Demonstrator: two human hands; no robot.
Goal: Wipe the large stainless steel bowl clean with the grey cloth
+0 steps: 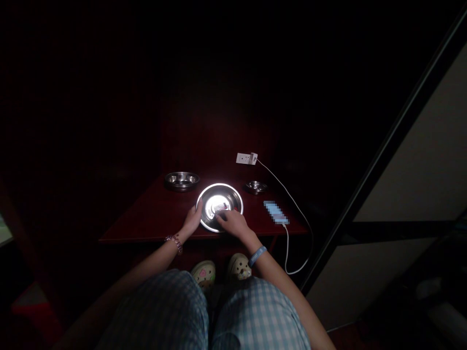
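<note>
Head view: bowl [219, 189] between left hand [192, 219] and right hand [234, 223]

Opening turned upward and leaning toward the wearer; outline round, so equally broad along every axis. Steel by the look of it, shiny, with a bright rim, a darker inner wall and a glaring white patch across the bottom. Small, indistinct shapes within that glare, too unclear to name. Placed at the front of the table [142, 221], near the edge, straight ahead of the knees [255, 311]. Left hand curled against the left side of the rim, gripping there. Right hand reaching over the near right rim, fingers bent down inside; whether pinching anything, impossible to tell. Behind to the left, a dish [182, 183]; behind to the right, a smaller dish [256, 187]. Farther right, a pixelated phone [276, 212] on a white cable [287, 253].
</note>
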